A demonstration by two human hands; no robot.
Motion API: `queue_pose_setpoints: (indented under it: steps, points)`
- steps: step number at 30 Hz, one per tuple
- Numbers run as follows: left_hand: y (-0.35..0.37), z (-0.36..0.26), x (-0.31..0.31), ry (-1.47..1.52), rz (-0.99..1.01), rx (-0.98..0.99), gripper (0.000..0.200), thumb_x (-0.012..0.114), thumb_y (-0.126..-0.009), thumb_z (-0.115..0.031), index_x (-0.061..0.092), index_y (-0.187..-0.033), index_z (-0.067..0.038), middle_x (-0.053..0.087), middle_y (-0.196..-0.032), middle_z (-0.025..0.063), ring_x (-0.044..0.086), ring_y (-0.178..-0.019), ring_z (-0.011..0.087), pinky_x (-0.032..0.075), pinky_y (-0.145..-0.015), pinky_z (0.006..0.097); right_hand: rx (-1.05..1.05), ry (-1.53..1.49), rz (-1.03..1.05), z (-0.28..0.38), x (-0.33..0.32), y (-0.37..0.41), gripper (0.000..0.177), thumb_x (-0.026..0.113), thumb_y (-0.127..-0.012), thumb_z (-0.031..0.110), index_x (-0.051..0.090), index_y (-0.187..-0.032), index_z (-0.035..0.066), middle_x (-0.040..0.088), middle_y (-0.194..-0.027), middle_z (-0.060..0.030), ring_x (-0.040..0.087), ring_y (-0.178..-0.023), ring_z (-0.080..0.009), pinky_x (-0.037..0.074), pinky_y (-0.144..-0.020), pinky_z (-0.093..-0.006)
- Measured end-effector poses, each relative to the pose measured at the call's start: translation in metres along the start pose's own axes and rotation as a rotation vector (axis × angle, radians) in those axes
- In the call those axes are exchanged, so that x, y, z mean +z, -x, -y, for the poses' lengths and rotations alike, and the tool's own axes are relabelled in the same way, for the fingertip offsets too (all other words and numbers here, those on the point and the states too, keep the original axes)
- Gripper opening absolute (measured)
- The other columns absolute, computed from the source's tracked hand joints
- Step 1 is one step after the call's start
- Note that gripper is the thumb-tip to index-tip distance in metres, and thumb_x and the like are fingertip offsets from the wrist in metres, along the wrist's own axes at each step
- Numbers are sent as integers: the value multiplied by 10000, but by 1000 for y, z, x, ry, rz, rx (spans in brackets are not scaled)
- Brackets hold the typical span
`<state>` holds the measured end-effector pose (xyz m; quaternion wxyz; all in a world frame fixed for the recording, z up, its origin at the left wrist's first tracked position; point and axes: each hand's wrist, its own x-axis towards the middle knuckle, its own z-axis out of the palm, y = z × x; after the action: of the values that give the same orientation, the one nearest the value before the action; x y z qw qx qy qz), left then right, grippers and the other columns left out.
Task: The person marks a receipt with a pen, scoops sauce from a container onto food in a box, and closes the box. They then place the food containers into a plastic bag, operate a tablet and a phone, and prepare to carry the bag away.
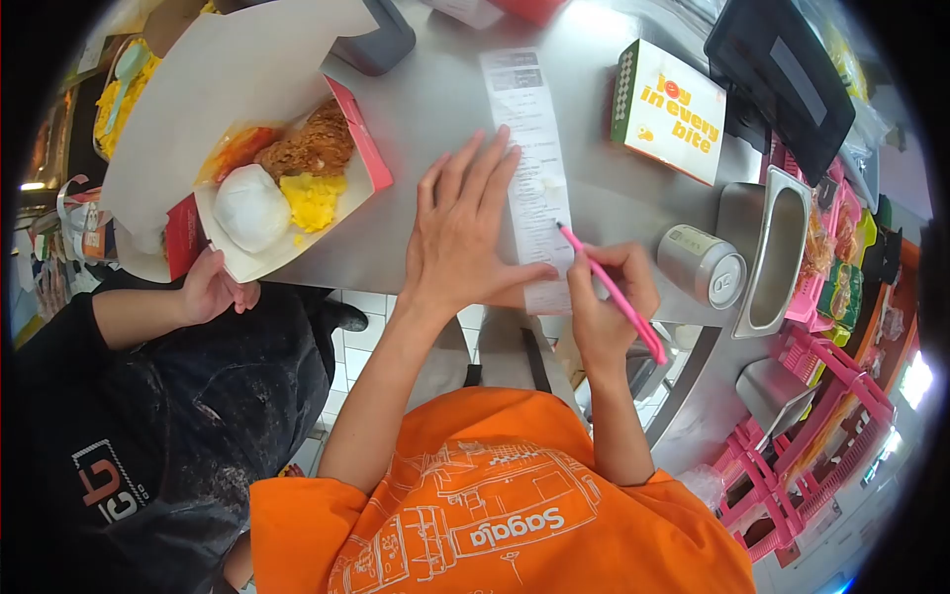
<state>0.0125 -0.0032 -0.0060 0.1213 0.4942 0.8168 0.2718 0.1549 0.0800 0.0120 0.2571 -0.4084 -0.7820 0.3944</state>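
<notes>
A long printed receipt (534, 148) lies on the steel counter (445, 89) in front of me. My left hand (460, 228) rests flat along its left side, fingers stretched out and the thumb across its lower part. In my right hand (606, 307) is a pink pen (623, 305), its dark tip at the receipt's lower right edge. To the left stands an open meal box (371, 148) with a paper-wrapped ball (251, 208), a piece of fried chicken (312, 147), scrambled egg (313, 201) and something red-orange.
A co-worker's hand (218, 287) touches the meal box. Right of the receipt are a closed printed box (670, 111), a silver can (701, 265), a metal pan (772, 252) and a dark screen (782, 74). Pink baskets (792, 465) stand farther right.
</notes>
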Motion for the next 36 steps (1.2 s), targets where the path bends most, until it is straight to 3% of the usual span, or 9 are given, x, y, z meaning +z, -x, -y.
queue_pose_setpoints:
  steps: [5,7,12,15,20,23,26,28,36]
  points:
    - [2,3,6,-33,-21,14,998,771,-565,-539,409,-1336,-18,349,-1446,120,291,-1346,290,216,-1083,469,14,-122,104,8,4,-1,86,661,-736,-29,582,-761,-3,567,-709,-79,575,-632,-134,456,-571,-249]
    - [5,5,6,-70,-20,-5,1008,771,-560,-549,409,-1336,-17,339,-1452,124,282,-1350,291,215,-1085,471,-22,-149,-27,1,0,7,64,644,-781,-14,582,-797,-4,575,-761,-76,567,-669,-139,453,-585,-259]
    - [6,10,2,34,-36,12,1054,760,-540,-597,392,-1353,-37,330,-1463,114,294,-1343,298,236,-1081,468,213,-450,-91,-5,13,13,37,563,-884,30,566,-905,0,573,-867,-80,551,-734,-146,463,-686,-258]
    - [4,9,2,33,-21,12,1056,762,-537,-598,394,-1351,-35,329,-1463,115,295,-1343,296,242,-1076,465,72,-431,-128,-9,11,10,69,534,-889,21,567,-944,-4,568,-909,-95,552,-771,-148,467,-723,-258]
    - [1,7,4,24,1,12,1062,771,-517,-599,406,-1346,-44,349,-1455,110,302,-1340,288,241,-1065,452,-103,-130,-51,-31,3,4,179,569,-841,-22,592,-1018,-6,573,-956,-149,581,-825,-199,477,-757,-281]
    - [0,5,5,5,-1,4,986,766,-567,-532,408,-1349,-50,358,-1451,109,312,-1334,288,235,-1064,449,-164,26,-28,-27,0,-6,266,591,-791,-80,609,-1040,12,582,-1008,-153,587,-853,-237,485,-752,-296]
    - [1,6,6,-25,1,10,854,724,-636,-386,407,-1354,-50,361,-1451,110,322,-1331,285,233,-1063,448,-276,162,34,-36,5,-8,381,550,-727,-153,638,-1047,34,567,-1069,-125,569,-909,-253,492,-742,-319]
    - [1,7,9,-30,-5,15,768,647,-654,-232,402,-1358,-47,356,-1457,105,327,-1329,283,229,-1067,444,-279,160,40,-39,8,-8,369,545,-728,-154,646,-1028,34,567,-1071,-122,565,-901,-252,489,-733,-320]
    - [3,9,11,35,-31,2,771,588,-657,-145,353,-1383,-37,323,-1467,151,324,-1329,292,218,-1077,428,-292,159,78,-43,7,-5,368,541,-709,-151,669,-987,52,571,-1066,-110,547,-870,-236,473,-715,-313]
